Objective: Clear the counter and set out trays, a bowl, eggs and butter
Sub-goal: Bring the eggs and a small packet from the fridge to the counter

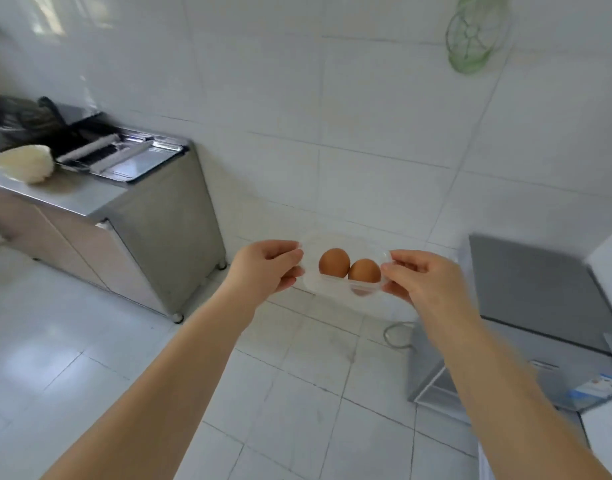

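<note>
two eggs [349,268] ride in a clear tray [332,289] pinched by left hand [266,268] and right hand [418,275] (keep it level, walk slowly to the counter [72,195]).

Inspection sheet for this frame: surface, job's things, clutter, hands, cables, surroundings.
Surface: steel counter at left, away from the hands.
Job's things: clear egg container with two brown eggs, carried in the air above the floor; metal trays on the counter.
Clutter: pale duster and black bag on the counter.
Hands: left hand and right hand each grip one end of the container.
Cables: a loop on the floor.
Surroundings: white tiled wall and floor, grey appliance at right, green object on the wall.
</note>
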